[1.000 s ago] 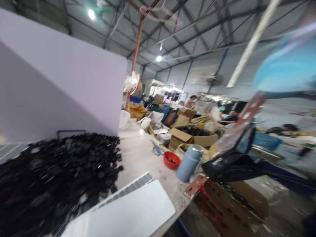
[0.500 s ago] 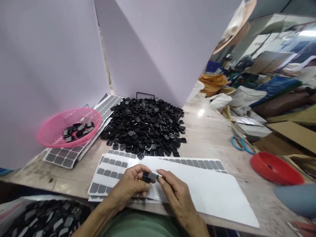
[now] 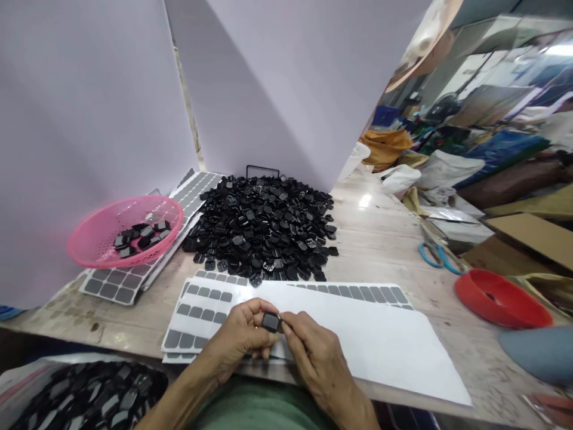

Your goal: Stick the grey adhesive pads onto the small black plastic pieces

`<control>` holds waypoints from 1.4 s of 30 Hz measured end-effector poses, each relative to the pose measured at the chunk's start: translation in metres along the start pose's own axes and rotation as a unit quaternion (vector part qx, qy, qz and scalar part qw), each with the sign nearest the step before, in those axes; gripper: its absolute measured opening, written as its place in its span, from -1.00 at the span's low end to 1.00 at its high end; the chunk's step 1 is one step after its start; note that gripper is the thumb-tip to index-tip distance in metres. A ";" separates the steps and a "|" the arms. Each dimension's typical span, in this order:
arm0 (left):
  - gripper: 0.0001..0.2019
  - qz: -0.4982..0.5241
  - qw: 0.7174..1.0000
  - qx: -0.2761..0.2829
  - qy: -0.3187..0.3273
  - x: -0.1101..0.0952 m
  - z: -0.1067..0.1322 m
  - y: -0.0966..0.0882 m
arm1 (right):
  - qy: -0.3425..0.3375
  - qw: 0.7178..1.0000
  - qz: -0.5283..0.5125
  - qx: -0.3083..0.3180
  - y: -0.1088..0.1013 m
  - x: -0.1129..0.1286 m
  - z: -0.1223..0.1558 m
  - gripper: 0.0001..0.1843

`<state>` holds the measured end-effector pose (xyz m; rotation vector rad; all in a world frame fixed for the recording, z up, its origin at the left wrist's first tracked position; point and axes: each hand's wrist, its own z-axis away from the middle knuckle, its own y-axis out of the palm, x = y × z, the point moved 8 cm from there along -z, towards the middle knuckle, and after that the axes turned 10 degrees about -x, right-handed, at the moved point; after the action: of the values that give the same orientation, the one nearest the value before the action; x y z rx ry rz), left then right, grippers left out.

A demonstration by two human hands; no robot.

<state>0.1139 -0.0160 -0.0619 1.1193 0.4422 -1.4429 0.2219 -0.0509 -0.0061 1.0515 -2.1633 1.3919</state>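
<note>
Wooden table [image 3: 376, 239] below — left hand [image 3: 239, 335] and right hand [image 3: 316, 358] fingers pinch one small black piece [image 3: 271, 322]; probably light, rigid — hold its edges.

Glossy black plastic piece [image 3: 271, 322], worn wooden table [image 3: 380, 251]

A factory workshop is indicated by a heap of black parts [image 3: 264, 230], stacked sticker sheets [image 3: 203, 310] and cardboard boxes [image 3: 528, 236] crowded along a worn workbench [image 3: 380, 251].

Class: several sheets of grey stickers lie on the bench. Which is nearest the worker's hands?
The stack at the front edge, directly under the left hand and right hand holding a black piece; the other sheets lie farther back by the pink basket.
</note>
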 end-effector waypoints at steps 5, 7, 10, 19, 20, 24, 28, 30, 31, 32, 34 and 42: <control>-0.64 0.003 1.000 -0.006 -0.003 0.001 0.002 -0.002 | -0.009 1.000 0.016 0.013 0.001 0.001 0.002 -0.75; -0.62 0.004 1.000 -0.008 -0.005 0.001 0.004 -0.004 | -0.012 0.999 0.023 0.021 0.002 0.002 0.002 -0.75; -0.62 0.013 1.000 0.000 -0.001 0.000 0.008 -0.005 | -0.012 0.999 0.025 0.034 0.003 0.005 0.000 -0.73; -0.70 -0.097 0.990 -0.016 0.101 -0.007 0.007 -0.018 | -0.038 0.993 0.097 0.049 0.026 0.016 -0.001 -0.75; -0.71 -0.124 0.986 -0.022 0.113 -0.008 0.008 -0.021 | -0.041 0.992 0.107 0.057 0.029 0.016 -0.001 -0.76; -0.78 -0.201 0.959 -0.108 0.167 -0.028 0.019 -0.050 | -0.026 0.980 0.178 0.087 0.029 0.000 -0.002 -0.78; -0.75 -0.183 0.927 -0.236 0.226 -0.058 0.031 -0.099 | -0.006 0.965 0.251 0.072 0.015 -0.016 -0.007 -0.76; -0.75 -0.167 0.932 -0.233 0.223 -0.059 0.026 -0.111 | -0.021 0.964 0.251 0.080 0.020 -0.011 -0.011 -0.80; -0.75 -0.162 0.937 -0.222 0.215 -0.056 0.022 -0.113 | -0.024 0.963 0.253 0.088 0.026 -0.006 -0.013 -0.83; -0.75 -0.158 0.942 -0.213 0.206 -0.051 0.016 -0.114 | -0.023 0.960 0.260 0.100 0.033 -0.002 -0.016 -0.85; -0.74 -0.145 0.947 -0.213 0.192 -0.041 0.005 -0.116 | -0.015 0.949 0.288 0.126 0.051 0.006 -0.025 -0.87; -0.69 -0.122 0.950 -0.217 0.189 -0.031 -0.006 -0.117 | -0.028 0.937 0.326 0.126 0.097 0.022 -0.060 -0.93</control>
<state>0.0039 0.0329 -0.0780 0.9991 1.1460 -1.2502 0.1300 0.0165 -0.0253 0.4436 -2.5529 1.9814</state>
